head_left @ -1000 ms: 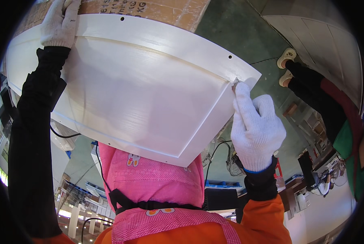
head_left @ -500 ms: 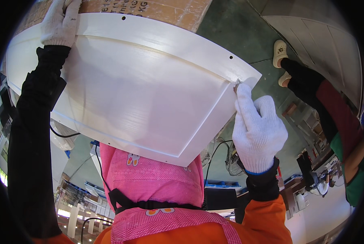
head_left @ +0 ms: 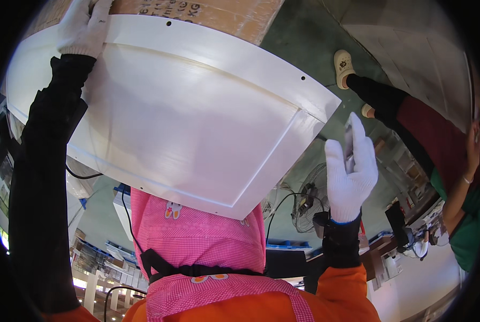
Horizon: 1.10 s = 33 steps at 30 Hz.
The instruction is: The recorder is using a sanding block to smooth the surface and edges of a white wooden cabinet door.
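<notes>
A large white panel (head_left: 186, 118) with a recessed centre, raised border and small holes along its edges lies in front of me. Its near edge reaches my pink checked apron (head_left: 207, 241). My left hand (head_left: 84, 32), in a white knit glove, grips the panel's far left edge; its fingertips run out of the picture. Off the panel's right corner, my right hand (head_left: 352, 172) is raised in a white glove. Its thumb and fingers are apart, touching nothing. A greyish patch shows between the fingers, too shaded to make out.
A cardboard box (head_left: 224, 19) wrapped in clear film sits beyond the panel's far edge. At right, a person in maroon and green (head_left: 433, 134) stands on the grey-green floor in pale clogs (head_left: 344, 67). A floor fan (head_left: 309, 201) with a cable stands past my right hand.
My right hand has come off the panel's right corner, moved outward to the right and opened its fingers. The left hand keeps its place. The person at right has shifted a foot.
</notes>
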Motion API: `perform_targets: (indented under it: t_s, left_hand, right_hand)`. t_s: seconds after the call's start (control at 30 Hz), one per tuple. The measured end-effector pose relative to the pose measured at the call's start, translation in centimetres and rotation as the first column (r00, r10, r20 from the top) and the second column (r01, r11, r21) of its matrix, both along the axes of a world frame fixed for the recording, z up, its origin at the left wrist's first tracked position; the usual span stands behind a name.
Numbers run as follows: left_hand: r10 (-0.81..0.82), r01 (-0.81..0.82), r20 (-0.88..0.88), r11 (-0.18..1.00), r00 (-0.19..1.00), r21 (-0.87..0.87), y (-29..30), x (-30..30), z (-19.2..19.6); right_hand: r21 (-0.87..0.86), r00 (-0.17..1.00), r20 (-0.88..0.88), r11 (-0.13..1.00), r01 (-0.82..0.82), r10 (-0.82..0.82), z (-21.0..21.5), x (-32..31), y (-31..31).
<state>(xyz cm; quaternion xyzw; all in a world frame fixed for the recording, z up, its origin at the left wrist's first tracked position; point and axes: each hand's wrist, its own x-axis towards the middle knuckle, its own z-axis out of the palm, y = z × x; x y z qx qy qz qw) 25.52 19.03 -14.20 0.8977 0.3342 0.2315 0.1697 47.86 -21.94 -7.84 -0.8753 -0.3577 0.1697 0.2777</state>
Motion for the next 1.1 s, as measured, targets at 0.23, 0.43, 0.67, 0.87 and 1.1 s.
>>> perform_targets:
  t_s: [0.23,0.43,0.67,0.87,1.1]
  left_hand:
    - [0.029,-0.028,0.090,1.000,0.995,-0.010,-2.8,1.8,1.2]
    - [0.019,-0.019,0.006,1.000,1.000,0.005,-2.7,2.1,2.1]
    - [0.000,0.002,0.050,0.999,0.999,-0.048,-2.1,1.7,1.4]
    - [-0.004,0.006,0.063,1.000,0.998,-0.030,-3.0,1.9,1.5]
    - [-0.017,0.019,0.070,0.999,0.997,-0.029,-2.6,1.7,0.9]
  right_hand:
    - [0.058,0.969,-0.118,0.976,-0.210,0.215,-0.6,1.3,1.4]
    - [0.143,0.934,-0.228,0.958,-0.247,0.274,-1.2,1.9,2.3]
    - [0.143,0.907,-0.229,0.934,-0.327,0.353,-1.5,1.7,2.8]
    - [-0.085,0.882,0.083,0.885,-0.457,0.463,-0.7,1.8,2.7]
    - [-0.015,0.758,-0.617,0.966,0.259,-0.212,-0.2,0.8,0.4]
